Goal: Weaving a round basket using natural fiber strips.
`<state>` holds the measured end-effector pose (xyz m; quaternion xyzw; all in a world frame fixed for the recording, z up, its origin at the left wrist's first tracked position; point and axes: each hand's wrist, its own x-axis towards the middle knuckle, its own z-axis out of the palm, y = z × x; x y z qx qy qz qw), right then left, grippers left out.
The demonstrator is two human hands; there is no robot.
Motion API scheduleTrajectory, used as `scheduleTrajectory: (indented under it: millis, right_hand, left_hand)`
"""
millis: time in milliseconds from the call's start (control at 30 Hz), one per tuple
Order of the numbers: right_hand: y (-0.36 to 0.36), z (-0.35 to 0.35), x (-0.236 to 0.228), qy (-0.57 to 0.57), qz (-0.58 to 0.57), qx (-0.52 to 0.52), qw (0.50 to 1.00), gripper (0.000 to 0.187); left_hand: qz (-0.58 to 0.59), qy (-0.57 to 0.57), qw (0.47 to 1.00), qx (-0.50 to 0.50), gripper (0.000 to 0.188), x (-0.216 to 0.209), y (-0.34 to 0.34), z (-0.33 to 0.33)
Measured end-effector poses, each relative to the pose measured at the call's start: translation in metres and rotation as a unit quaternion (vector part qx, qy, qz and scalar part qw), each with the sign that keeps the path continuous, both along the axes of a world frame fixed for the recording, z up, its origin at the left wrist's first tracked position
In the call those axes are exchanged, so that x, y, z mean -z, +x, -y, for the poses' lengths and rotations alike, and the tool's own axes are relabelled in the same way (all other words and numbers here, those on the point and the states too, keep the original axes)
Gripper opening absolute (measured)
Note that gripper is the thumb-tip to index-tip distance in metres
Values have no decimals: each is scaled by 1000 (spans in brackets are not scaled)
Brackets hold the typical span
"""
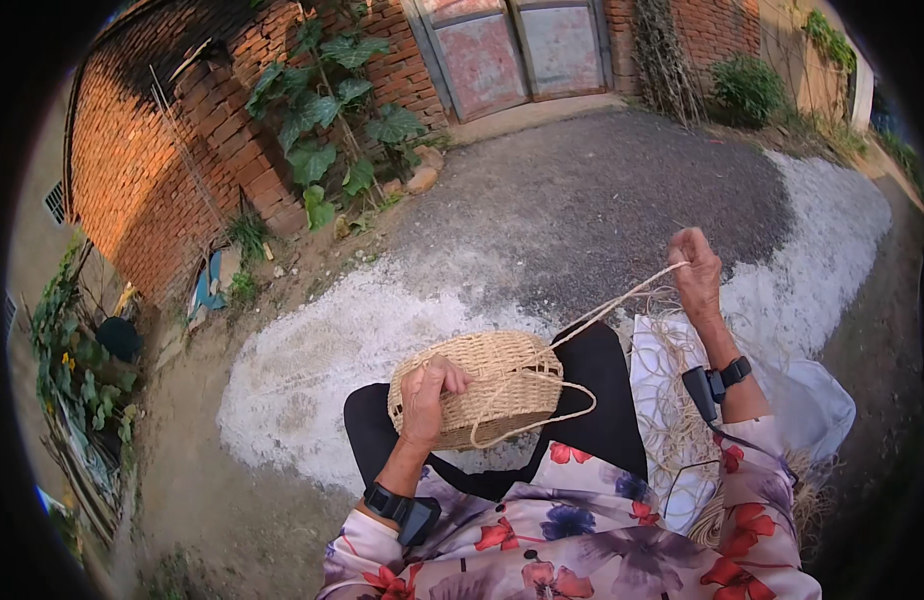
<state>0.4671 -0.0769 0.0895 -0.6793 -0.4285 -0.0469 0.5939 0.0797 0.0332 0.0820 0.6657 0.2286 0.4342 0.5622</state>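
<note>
Floral-printed clothing (pixel 572 545) fills the space nearest the camera, its sleeves running out to both wrists, each of which wears a dark strapped device. Beyond it, on the black trousers (pixel 607 410) of the seated person's lap, rests a woven straw basket (pixel 490 398), the piece being worked. The left hand (pixel 422 400) grasps the basket at its left end, thumb and fingers closed over the weave; how far the fingertips reach inside cannot be told. Up and to the right of that grip, well apart from the basket, the right hand (pixel 696 270) is clenched round a pale cord (pixel 607 308), which runs in a nearly straight line back down to the basket's rim. Between the two grips, nearer the body, a slack loop (pixel 594 400) of similar cord hangs off the basket's right side and curves under it.

Below the right grip, loose tangled strands (pixel 672 440) lie over a white sheet (pixel 650 365) beside the right thigh.

The step in hand appears to be pulling a length of cord through the weave near the rim. The next move probably calls for a steady left grip while the right takes up the remaining slack, without twisting the loop or catching the loose strands; too sharp a tug could distort the rim.
</note>
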Motion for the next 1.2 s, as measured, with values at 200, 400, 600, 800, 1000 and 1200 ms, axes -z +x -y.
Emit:
scheduleTrajectory:
  millis: [200,400,600,800,1000,1200]
  right_hand:
    - [80,74,26,-306,202,173,914,25]
    - [-11,73,99,-320,104,-12,942,32]
    - [-52,57,115,-281,68,-91,953,29]
    - [-95,32,88,-144,-8,-129,981,26]
    - [-139,21,62,-81,89,-173,978,20]
    - [-145,23,69,-105,109,-244,958,21]
  left_hand:
    - [60,-45,997,-20,46,-5,1,3]
    - [309,-219,925,-33,48,-27,-51,-24]
    - [344,-221,880,-243,49,-35,-284,-113]
    - [-96,-85,922,-365,39,-18,-416,-124]
    - [-380,285,843,-254,23,-46,-123,-40]
    - [-449,311,832,-95,16,-49,-24,10]
